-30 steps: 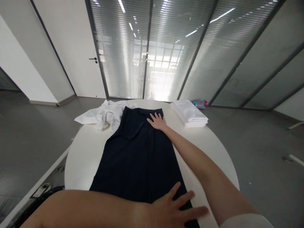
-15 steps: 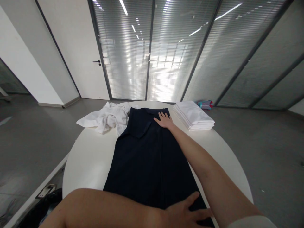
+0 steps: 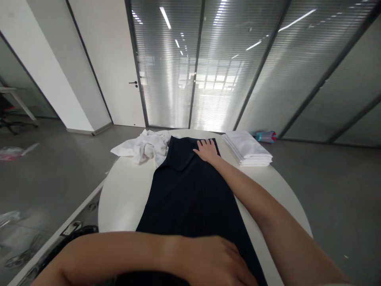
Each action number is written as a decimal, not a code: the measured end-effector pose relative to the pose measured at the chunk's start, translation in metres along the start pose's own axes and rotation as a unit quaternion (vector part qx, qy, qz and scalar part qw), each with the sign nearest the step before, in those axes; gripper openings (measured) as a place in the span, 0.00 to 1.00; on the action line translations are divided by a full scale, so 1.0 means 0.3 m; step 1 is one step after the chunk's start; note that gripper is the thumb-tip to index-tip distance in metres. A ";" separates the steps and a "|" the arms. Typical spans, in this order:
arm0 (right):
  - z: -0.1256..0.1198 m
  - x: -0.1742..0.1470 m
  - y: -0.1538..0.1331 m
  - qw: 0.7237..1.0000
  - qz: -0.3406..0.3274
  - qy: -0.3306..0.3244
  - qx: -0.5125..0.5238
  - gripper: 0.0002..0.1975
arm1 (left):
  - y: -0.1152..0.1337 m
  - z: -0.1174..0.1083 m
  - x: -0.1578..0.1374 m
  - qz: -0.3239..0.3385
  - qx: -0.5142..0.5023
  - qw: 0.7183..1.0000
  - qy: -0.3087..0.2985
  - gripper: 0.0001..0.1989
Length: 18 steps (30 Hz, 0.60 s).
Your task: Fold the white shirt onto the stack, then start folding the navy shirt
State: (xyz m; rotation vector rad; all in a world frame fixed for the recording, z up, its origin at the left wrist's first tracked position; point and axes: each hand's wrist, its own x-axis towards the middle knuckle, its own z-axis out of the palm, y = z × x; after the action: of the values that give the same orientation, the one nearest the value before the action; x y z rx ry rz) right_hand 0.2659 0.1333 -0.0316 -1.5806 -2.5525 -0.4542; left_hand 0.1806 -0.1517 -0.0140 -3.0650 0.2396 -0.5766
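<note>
A dark navy garment [image 3: 184, 198] lies stretched lengthwise over the round white table, with a folded-over flap near its far end. Whether it is trousers or a skirt I cannot tell. My right hand [image 3: 207, 151] rests flat on its far right corner, fingers spread. Across the near part of the cloth reaches my left hand [image 3: 218, 260], back upward and slightly blurred. Its fingers bend downward, and their tips are hidden, so any grip on the fabric does not show.
A crumpled white cloth [image 3: 151, 146] sits at the table's far left, touching the garment. A stack of folded white cloths [image 3: 248, 149] stands at the far right. The white table [image 3: 125, 198] has a curved edge. Beyond it, a blue-and-red patterned bundle [image 3: 266, 137] is near the glass wall.
My left hand has shifted left; its spread fingers have come together and bent down. My right hand stays on the same corner of the garment. The view has turned slightly left.
</note>
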 end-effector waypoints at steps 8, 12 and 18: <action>-0.288 -0.366 -0.433 0.862 -0.498 0.051 0.081 0.12 | -0.404 -0.317 -0.431 -0.654 0.013 0.647 0.391 0.17; -0.383 -0.615 -0.633 0.745 -0.645 0.102 0.134 0.11 | -0.589 -0.315 -0.591 -0.753 0.002 0.584 0.302 0.13; -0.366 -0.762 -0.735 0.741 -0.633 0.138 0.179 0.10 | -0.722 -0.254 -0.605 -0.799 -0.020 0.584 0.146 0.08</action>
State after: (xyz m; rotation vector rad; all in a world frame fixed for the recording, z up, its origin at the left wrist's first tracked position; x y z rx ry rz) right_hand 0.1663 -0.1877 -0.0263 0.5052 -2.7831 -0.1873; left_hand 0.0178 0.0912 0.0007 -2.1499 -2.5996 -0.9022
